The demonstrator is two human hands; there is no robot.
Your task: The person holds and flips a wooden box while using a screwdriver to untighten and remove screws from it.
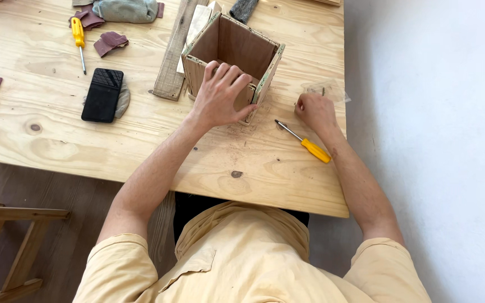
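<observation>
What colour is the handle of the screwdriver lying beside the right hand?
Yellow: the screwdriver by the right hand, seen in the head view.

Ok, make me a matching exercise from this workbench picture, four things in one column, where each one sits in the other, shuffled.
Things:
1. left hand
2. right hand
3. black phone
4. wooden box

Places:
A. lying left of the box
B. by a small clear bag
C. gripping the box's near wall
D. standing open-topped on the table

Pairs: 1-C, 2-B, 3-A, 4-D
</observation>
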